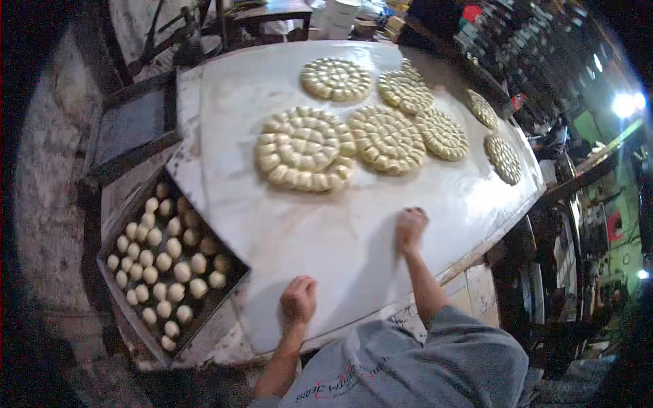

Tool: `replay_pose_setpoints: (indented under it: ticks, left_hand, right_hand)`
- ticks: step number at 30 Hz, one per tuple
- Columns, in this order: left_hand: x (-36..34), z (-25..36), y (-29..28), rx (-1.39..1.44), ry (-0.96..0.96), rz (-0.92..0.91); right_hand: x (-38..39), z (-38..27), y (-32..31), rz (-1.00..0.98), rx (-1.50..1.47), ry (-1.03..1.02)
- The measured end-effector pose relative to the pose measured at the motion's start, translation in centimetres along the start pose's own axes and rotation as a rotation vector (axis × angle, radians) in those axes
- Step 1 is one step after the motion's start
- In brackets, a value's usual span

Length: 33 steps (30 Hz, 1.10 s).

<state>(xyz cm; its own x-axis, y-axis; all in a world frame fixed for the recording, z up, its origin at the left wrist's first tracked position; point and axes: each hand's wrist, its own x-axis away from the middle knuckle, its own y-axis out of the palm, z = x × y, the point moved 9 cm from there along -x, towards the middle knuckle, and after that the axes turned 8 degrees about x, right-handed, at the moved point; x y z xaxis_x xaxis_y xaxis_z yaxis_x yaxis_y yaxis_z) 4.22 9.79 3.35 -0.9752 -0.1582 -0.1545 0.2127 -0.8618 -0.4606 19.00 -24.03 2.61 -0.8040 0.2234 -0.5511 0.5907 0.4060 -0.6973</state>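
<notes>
My left hand (299, 300) is low over the near edge of the white tabletop (326, 238), its fingers curled in. Farther out and to the right, my right hand (411, 230) is also closed, low over the surface and slightly blurred. Whether either palm hides something I cannot tell. Beyond my hands lie several flat spirals of cut dough pieces; the nearest is a large dough spiral (307, 146), with another dough spiral (386, 139) to its right. Left of my left hand, a dark tray (235, 273) holds several round dough balls (164, 261).
Another dark, shallow tray (131, 126) sits at the far left. More dough spirals (503, 159) lie toward the table's right edge. Dark shelving and a bright lamp (624, 105) are at the right. A small table (272, 9) and a white bucket (338, 17) stand behind.
</notes>
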Motion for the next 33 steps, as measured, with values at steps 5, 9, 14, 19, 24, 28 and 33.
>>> replay_pose_setpoints:
  ticks: [5,9,14,19,24,28,33]
  left_hand:
    - [-7.4,3.0,9.3,-0.206,0.069,-0.08]
    - [-16.1,8.0,21.9,-0.379,0.172,0.132]
    - [-28.1,2.8,28.8,-0.096,-0.031,0.519]
    - [-26.4,1.8,30.5,-0.008,-0.367,0.55]
    - [-19.1,4.5,32.5,0.318,-0.334,-0.15]
    - [-14.1,4.4,27.6,0.472,-0.289,-0.163]
    - [-7.8,4.2,23.4,0.4,-0.215,-0.528]
  right_hand:
    - [-5.0,18.7,-7.2,0.023,0.499,0.468]
    - [-9.5,20.2,-7.4,-0.125,0.408,0.456]
    - [-9.9,19.4,-2.5,-0.151,0.377,0.43]
    - [-11.8,20.1,-3.5,-0.144,0.38,0.443]
    - [-11.0,15.1,-0.4,-0.187,0.314,0.286]
    - [-5.9,2.2,3.9,-0.354,0.065,-0.039]
    - [-5.2,2.6,3.0,-0.206,0.007,-0.157]
